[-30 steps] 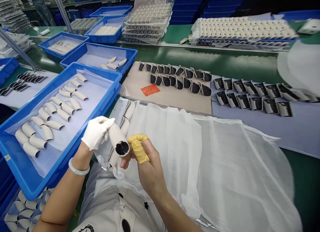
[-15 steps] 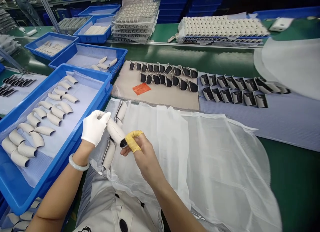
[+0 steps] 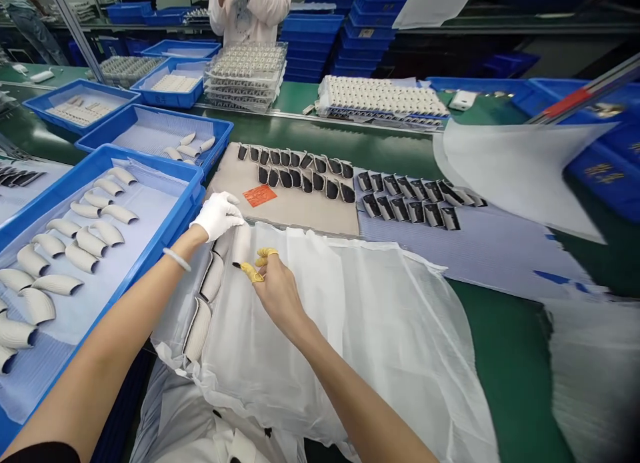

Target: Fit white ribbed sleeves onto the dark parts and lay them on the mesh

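My left hand [image 3: 218, 214], in a white glove, grips the far end of a curved white shell part [image 3: 241, 244]. My right hand [image 3: 273, 286], with yellow finger cots, pinches the near end of the same part. The part lies low on a white mesh cloth [image 3: 380, 316], at the top of a column of like parts [image 3: 207, 296] along the cloth's left edge. A blue tray [image 3: 165, 233] with several white shells stands to the left.
Rows of dark-faced parts [image 3: 300, 170] lie on a brown board and on a grey sheet [image 3: 495, 250] beyond the cloth. More blue trays [image 3: 150, 133] and stacked clear trays [image 3: 247, 76] stand further back. A person in white [image 3: 250, 10] stands across the green belt.
Both hands have moved away from me and lowered the shell part onto the cloth beside the column. The view has lifted, showing more of the far side.
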### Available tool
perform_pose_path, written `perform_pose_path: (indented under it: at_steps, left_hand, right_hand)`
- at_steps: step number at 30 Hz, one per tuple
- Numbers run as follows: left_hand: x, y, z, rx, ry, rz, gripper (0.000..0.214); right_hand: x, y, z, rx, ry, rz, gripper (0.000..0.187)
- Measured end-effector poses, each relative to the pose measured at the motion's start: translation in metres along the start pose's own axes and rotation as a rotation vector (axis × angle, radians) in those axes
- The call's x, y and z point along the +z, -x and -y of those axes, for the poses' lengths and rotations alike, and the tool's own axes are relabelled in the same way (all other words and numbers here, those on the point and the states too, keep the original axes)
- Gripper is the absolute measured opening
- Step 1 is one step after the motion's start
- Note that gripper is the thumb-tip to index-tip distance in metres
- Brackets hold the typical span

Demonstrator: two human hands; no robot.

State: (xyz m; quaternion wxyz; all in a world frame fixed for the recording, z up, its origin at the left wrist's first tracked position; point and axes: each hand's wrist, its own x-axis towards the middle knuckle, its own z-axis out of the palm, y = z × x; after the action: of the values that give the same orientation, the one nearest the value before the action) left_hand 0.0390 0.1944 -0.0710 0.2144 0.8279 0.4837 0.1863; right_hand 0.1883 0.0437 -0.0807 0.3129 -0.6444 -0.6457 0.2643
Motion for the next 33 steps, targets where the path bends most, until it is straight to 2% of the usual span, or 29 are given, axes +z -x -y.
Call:
perform_pose_path:
  at_steps: [4,9,13,17,20,22,24,26,29,31,33]
  left_hand:
    - [0.017,-0.024,0.019,0.055,-0.040,0.080,0.011]
    - [0.034,-0.030,0.026,0.093,-0.102,0.159,0.021]
    - [0.035,-0.031,0.020,0.075,-0.177,0.218,0.028]
    - [0.021,-0.039,0.000,0.031,-0.234,0.316,0.028]
    - [-0.008,-0.044,-0.023,-0.002,-0.253,0.351,0.022]
    - [-0.040,-0.041,-0.033,-0.013,-0.246,0.307,0.015]
    - [-0.079,-0.028,-0.030,-0.031,-0.231,0.224,0.017]
    - [-0.119,-0.005,-0.012,-0.089,-0.228,0.117,0.023]
    - [-0.168,0.047,0.037,-0.304,-0.256,-0.050,0.025]
    - [-0.185,0.084,0.073,-0.475,-0.254,-0.099,0.019]
    - [-0.188,0.114,0.101,-0.601,-0.218,-0.106,0.018]
  right_hand:
    - [0.003,-0.021,-0.012,-0.163,0.188,-0.001,0.016]
    - [0.014,-0.040,-0.024,-0.328,0.389,0.052,0.018]
    - [0.026,-0.048,-0.034,-0.394,0.521,0.084,0.016]
    - [0.035,-0.049,-0.039,-0.456,0.601,0.099,0.018]
    - [0.037,-0.048,-0.038,-0.503,0.623,0.090,0.015]
    - [0.034,-0.047,-0.037,-0.536,0.613,0.065,0.014]
    - [0.028,-0.047,-0.035,-0.575,0.579,0.030,0.016]
    - [0.021,-0.048,-0.030,-0.614,0.525,-0.005,0.019]
    - [0.017,-0.053,-0.012,-0.664,0.434,-0.031,0.024]
    - [0.023,-0.060,0.010,-0.694,0.380,-0.013,0.024]
    - [0.037,-0.070,0.039,-0.719,0.344,0.035,0.022]
